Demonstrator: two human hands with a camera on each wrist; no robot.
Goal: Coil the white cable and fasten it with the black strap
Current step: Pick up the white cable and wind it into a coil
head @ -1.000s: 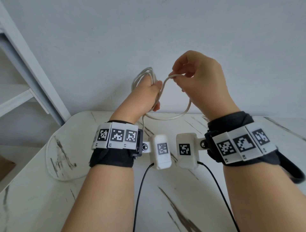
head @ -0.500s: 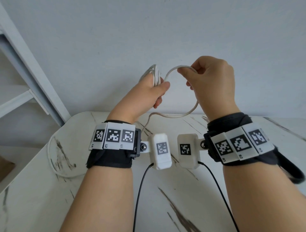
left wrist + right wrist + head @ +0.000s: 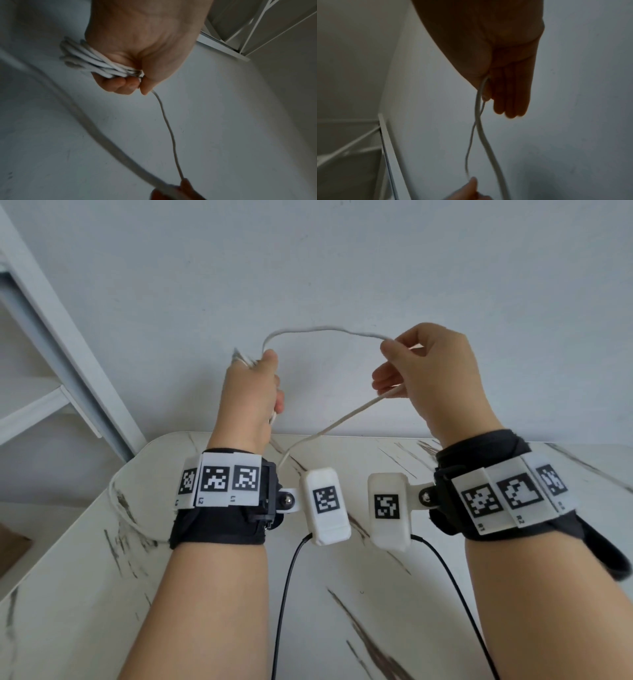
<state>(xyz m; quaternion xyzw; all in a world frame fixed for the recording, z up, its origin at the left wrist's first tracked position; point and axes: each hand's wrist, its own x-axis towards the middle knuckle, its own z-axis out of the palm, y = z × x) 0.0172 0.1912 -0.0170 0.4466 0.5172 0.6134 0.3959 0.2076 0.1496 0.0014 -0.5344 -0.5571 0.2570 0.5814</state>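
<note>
Head view, left hand (image 3: pixel 251 392) at 10 o'clock fisted round coiled white cable (image 3: pixel 89 60), right hand (image 3: pixel 428 374) at 2 o'clock pinching the free strand, slack trailing onto marble counter (image 3: pixel 342 611).

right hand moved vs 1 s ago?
Yes. The right hand, pinching the white cable, went right, away from the left hand, judged against the table edge.
</note>
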